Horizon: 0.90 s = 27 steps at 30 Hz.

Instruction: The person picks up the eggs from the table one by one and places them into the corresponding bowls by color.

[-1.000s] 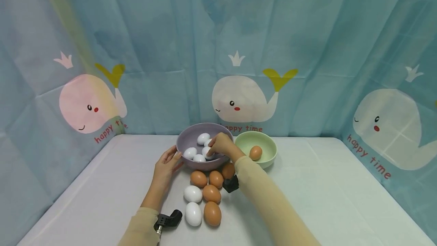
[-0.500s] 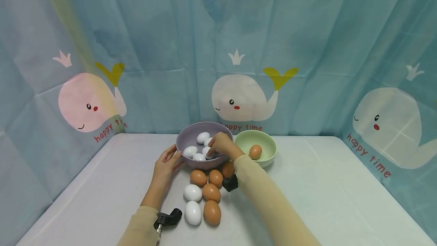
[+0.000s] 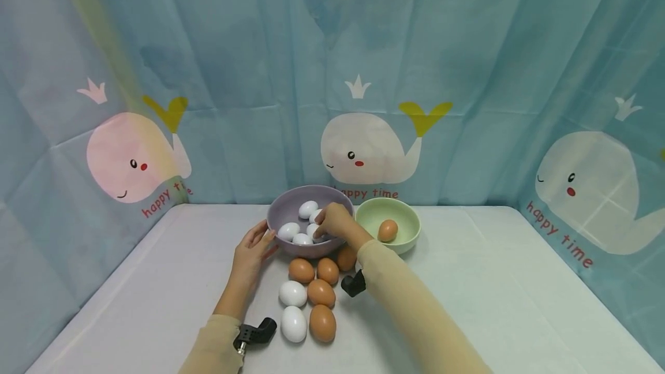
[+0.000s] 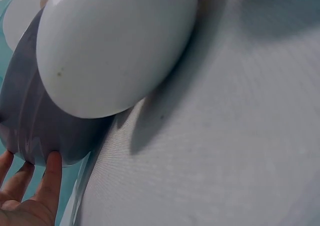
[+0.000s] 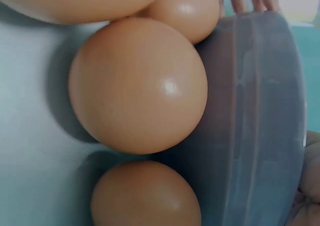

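A: Landmark?
B: Purple bowl [image 3: 309, 251], at the back of the white table [image 3: 493, 287]. White eggs inside, five showing.
A: Left hand [image 3: 251, 250]?
B: On the purple bowl's left side. Thumb at the rim, fingers fairly straight against the outer wall; left wrist view had the fingertips touching it.
A: Right hand [image 3: 337, 221]?
B: In over the purple bowl's right part. Fingers curled down, pinching a white egg [image 3: 313, 231]; far side of that egg hidden by the hand.
A: Other eggs in there?
B: Four other white eggs [image 3: 288, 231], lying left of and behind the pinched one inside the purple bowl, one partly covered by the hand.
A: Eggs outside?
B: Three brown eggs [image 3: 301, 270] in a row just in front of the purple bowl, rightmost partly behind the sleeve [image 3: 405, 299]. Nearer the person, in front of the purple bowl: two more brown eggs [image 3: 321, 293], and two loose white eggs [image 3: 293, 293] to their left.
A: Green bowl [image 3: 370, 218]?
B: Just right of the purple bowl, one lone brown egg [image 3: 388, 231] inside.
A: Background?
B: Blue curtain [image 3: 234, 74] with whales, behind the purple bowl.
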{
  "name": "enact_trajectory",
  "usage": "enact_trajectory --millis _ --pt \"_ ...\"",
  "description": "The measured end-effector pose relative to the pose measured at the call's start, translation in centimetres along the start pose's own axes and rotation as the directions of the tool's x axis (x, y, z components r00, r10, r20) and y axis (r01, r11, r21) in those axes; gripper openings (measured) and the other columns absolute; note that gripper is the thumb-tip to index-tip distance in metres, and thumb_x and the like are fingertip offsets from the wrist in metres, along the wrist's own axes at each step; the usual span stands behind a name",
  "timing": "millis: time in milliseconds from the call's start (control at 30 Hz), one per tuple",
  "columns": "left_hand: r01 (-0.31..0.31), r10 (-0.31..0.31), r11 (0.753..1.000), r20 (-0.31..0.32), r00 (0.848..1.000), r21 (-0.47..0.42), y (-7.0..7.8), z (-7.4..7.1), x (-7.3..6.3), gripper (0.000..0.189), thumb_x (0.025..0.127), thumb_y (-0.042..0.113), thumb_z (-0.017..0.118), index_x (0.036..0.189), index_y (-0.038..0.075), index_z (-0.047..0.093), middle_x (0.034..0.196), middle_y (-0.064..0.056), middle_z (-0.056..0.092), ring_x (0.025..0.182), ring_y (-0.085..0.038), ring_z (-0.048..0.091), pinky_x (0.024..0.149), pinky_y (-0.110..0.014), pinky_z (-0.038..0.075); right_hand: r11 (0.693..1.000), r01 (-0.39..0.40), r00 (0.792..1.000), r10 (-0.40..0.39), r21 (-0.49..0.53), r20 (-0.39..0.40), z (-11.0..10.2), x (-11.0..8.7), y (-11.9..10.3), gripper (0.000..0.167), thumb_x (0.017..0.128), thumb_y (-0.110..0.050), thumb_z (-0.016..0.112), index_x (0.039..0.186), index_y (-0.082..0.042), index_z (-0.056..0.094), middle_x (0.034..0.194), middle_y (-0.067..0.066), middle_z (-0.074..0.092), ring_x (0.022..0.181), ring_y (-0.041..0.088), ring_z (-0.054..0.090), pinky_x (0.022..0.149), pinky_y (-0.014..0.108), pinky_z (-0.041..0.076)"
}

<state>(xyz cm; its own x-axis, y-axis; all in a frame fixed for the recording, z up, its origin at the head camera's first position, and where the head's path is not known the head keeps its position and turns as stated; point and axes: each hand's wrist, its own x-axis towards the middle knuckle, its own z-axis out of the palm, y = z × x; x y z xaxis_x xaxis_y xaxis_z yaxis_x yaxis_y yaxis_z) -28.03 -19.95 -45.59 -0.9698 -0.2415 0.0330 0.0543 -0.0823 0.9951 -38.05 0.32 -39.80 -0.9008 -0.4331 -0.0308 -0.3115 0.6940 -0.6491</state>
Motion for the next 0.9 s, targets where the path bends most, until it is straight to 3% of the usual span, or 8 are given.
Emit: enact_trajectory --millis 33,167,400,567,700,900 --pt "0.001 -0.001 1.000 -0.001 1.000 0.001 0.0 0.0 0.0 0.057 0.100 0.022 0.061 0.151 0.009 0.039 0.161 -0.007 0.035 0.143 -0.021 0.041 0.105 -0.033 0.054 1.000 -0.012 1.000 0.012 0.025 -0.007 -0.2 -0.7 -0.6 0.033 0.075 -0.011 0.086 0.106 -0.003 0.076 0.103 0.008 0.077 0.099 0.021 0.070 0.089 0.030 0.061" --pt "0.001 -0.001 1.000 -0.003 1.000 0.000 -0.1 0.0 -0.1 0.056 0.101 0.020 0.060 0.151 0.009 0.039 0.161 -0.008 0.035 0.143 -0.021 0.041 0.105 -0.033 0.054 0.988 0.067 0.996 -0.058 0.136 -0.074 -0.2 -2.0 -0.4 0.037 0.078 -0.011 0.084 0.111 0.000 0.074 0.108 0.014 0.075 0.102 0.025 0.070 0.086 0.029 0.061" --pt "0.001 -0.001 1.000 0.010 1.000 0.001 0.0 0.1 0.0 0.058 0.100 0.025 0.062 0.151 0.010 0.039 0.161 -0.007 0.034 0.142 -0.020 0.041 0.107 -0.034 0.053 0.900 0.109 0.990 -0.061 0.422 -0.126 -1.5 -5.7 -0.3 0.033 0.084 -0.015 0.080 0.115 -0.005 0.073 0.117 0.015 0.072 0.108 0.022 0.069 0.090 0.032 0.062" --pt "-0.004 0.004 1.000 0.012 1.000 0.002 0.1 0.0 0.0 0.057 0.100 0.023 0.061 0.151 0.010 0.039 0.161 -0.007 0.034 0.143 -0.020 0.040 0.106 -0.032 0.054 0.858 0.116 0.988 -0.049 0.501 -0.144 -2.0 -7.8 0.3 0.032 0.085 -0.017 0.079 0.115 -0.007 0.073 0.117 0.015 0.073 0.109 0.020 0.070 0.091 0.030 0.062" --pt "-0.007 0.007 1.000 0.010 1.000 -0.001 0.1 -0.1 0.0 0.057 0.101 0.022 0.060 0.152 0.009 0.039 0.161 -0.007 0.034 0.144 -0.021 0.040 0.105 -0.031 0.055 0.819 0.096 0.993 -0.041 0.566 -0.109 -2.1 -9.3 0.7 0.033 0.087 -0.014 0.076 0.118 -0.003 0.070 0.120 0.020 0.071 0.108 0.019 0.070 0.092 0.029 0.061" --pt "0.002 -0.002 1.000 0.002 1.000 0.001 0.1 0.0 0.0 0.056 0.101 0.022 0.060 0.151 0.010 0.039 0.161 -0.006 0.035 0.141 -0.021 0.042 0.104 -0.030 0.055 0.817 0.079 0.996 -0.049 0.571 -0.068 -1.7 -11.6 1.4 0.036 0.086 -0.017 0.078 0.118 -0.005 0.070 0.118 0.019 0.071 0.106 0.017 0.069 0.090 0.026 0.061"
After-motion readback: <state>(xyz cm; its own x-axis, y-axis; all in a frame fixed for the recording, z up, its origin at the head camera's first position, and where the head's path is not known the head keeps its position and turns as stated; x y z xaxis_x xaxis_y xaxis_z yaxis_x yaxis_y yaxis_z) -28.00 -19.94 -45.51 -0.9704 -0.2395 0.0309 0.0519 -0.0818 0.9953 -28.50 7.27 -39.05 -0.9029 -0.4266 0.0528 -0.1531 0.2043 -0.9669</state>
